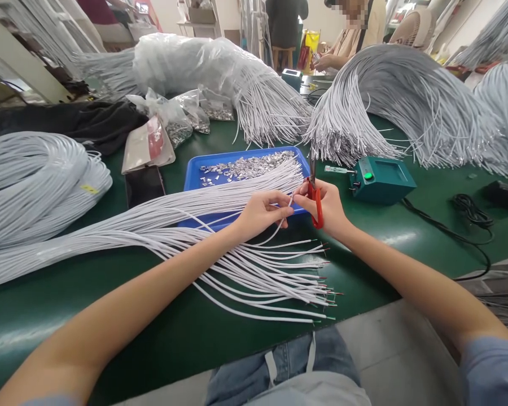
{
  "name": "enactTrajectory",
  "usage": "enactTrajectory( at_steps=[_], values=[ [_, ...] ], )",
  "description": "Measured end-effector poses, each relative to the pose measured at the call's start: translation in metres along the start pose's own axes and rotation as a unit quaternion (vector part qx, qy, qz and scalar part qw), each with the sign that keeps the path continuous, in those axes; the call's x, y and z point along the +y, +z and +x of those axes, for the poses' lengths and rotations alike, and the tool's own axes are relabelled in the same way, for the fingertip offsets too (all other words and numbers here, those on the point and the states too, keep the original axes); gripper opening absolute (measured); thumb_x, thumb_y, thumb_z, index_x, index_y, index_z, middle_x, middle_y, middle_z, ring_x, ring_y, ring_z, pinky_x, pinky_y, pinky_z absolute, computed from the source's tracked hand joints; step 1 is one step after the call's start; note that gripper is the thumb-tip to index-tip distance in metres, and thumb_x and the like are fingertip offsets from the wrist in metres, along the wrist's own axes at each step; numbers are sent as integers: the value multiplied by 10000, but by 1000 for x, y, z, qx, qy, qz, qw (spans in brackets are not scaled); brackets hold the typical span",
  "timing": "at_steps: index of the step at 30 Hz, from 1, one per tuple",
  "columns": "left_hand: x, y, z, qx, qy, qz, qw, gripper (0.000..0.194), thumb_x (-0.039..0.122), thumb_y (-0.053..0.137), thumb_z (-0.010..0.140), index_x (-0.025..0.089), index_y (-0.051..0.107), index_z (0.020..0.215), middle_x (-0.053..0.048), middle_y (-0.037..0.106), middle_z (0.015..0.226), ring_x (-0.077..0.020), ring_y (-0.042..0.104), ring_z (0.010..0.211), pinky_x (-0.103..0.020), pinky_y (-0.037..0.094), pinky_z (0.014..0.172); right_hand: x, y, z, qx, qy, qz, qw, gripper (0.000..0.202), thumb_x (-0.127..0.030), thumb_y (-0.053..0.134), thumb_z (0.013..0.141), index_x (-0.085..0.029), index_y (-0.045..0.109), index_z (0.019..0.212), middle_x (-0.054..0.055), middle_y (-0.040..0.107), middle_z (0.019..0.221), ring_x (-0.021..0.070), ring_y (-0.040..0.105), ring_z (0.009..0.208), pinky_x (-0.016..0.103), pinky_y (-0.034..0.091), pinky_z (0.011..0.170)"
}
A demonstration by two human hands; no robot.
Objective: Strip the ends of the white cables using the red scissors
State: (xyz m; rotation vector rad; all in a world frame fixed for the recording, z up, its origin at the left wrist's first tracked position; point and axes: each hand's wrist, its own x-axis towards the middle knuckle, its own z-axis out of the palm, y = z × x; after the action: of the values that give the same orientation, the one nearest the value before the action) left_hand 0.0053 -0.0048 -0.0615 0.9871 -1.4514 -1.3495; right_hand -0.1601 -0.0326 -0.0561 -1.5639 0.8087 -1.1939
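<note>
My left hand (265, 211) pinches a white cable (279, 226) near its end, above the front right edge of a blue tray (190, 179). Close beside it, my right hand (324, 206) has red-handled scissors (316, 210) hooked in it, blades pointing away from me, while its thumb and finger meet at the cable's tip. Small silvery metal pieces (254, 167) lie in the tray, with one bundle of white cables (220, 189) resting across it. Nearer to me, a second bundle (254, 270) fans out on the green table (364, 270), its ends showing thin coloured wires.
A green device (383, 179) with a lit button stands right of the tray. Large grey cable bundles (410, 96) lie behind, one in plastic (186, 65). Coiled cable (34, 186), a dark phone (145, 186) and bags of metal pieces (178, 115) are leftward. A person (342, 45) works beyond.
</note>
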Motion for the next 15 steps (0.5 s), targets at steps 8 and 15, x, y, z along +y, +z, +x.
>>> enactTrajectory(
  at_steps=[8, 15],
  values=[
    [3, -7, 0, -24, -44, -67, 997, 377, 407, 810, 638, 88, 633, 732, -20, 638, 622, -118, 623, 531, -207, 508, 521, -2, -2, -1, 6, -5, -5, 1000, 182, -301, 680, 693, -197, 536, 651, 3, 649, 722, 152, 590, 691, 305, 486, 687],
    [1, -6, 1, -27, -25, -62, 997, 324, 368, 799, 657, 91, 643, 721, -18, 631, 619, -117, 619, 516, -213, 515, 511, 0, -3, 0, -1, 2, 10, 1000, 168, -296, 684, 688, -199, 547, 685, 2, 672, 768, 152, 604, 698, 312, 492, 704]
  ],
)
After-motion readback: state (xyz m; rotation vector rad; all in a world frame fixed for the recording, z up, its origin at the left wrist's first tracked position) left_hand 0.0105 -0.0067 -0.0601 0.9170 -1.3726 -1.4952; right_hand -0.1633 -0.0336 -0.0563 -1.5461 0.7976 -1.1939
